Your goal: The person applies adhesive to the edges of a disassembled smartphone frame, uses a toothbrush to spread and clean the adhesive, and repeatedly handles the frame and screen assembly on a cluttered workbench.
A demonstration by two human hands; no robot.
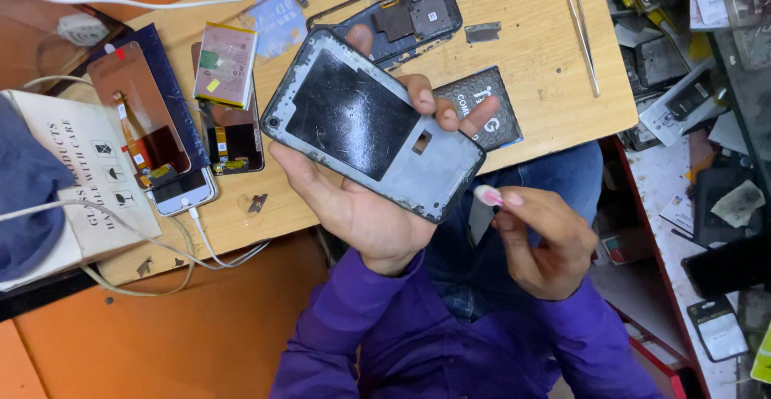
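At the left edge of the wooden desk lies a cream cardboard box with dark printed letters and small pictograms on its top; a blue cloth covers its near corner. Beside it a dark flat sleeve carries a copper-coloured display panel, and below that a white phone is plugged to a white cable. A rectangular battery with a pink face, a green patch and a small yellow sticker lies further up. Near the right side a small dark square packet with pale print rests on the desk, partly behind the fingers.

The left hand holds a dark grey phone frame above the desk's near edge, tilted, its inner side facing up. The palm supports it from below, the thumb is at its top edge and the fingers wrap around its right side. The right hand is just beside the frame's lower corner, fingers closed on a small white and pink thing, possibly a swab or pad; it is too small to tell.

An opened phone body and metal tweezers lie on the desk behind. To the right, a crowded shelf of parts stands close.
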